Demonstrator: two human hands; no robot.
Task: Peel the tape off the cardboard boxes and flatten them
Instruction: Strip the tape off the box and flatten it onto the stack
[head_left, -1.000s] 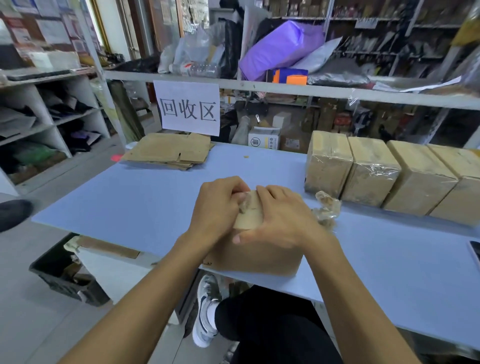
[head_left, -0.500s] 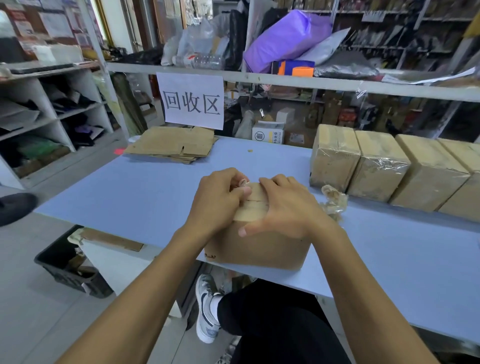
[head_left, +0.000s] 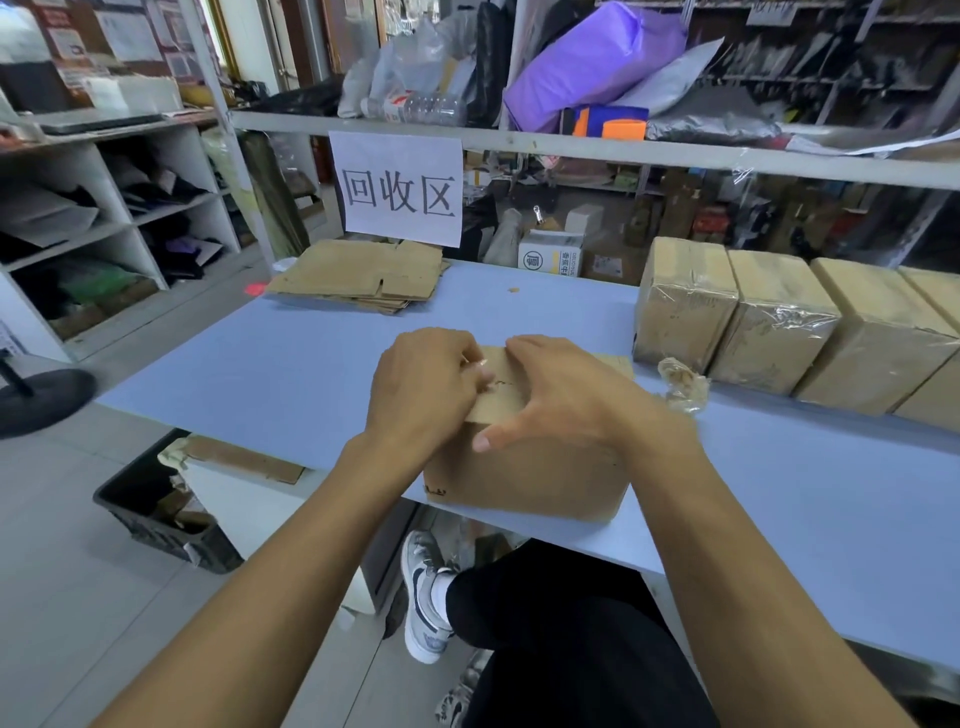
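A pale blue surface runs across a cluttered storeroom, with white shelves at left and a long shelf behind it carrying a purple bag and a bottle. A paper sign hangs from that shelf above a stack of flattened cardboard at the far edge. Four taped boxes line the right side, with a wad of peeled tape just in front of them. A black crate sits on the floor at left.

The box stands at the near edge. The left hand, fingers curled, pinches at the tape on its top. The right hand lies spread over the top, thumb on the front face, covering much of it.
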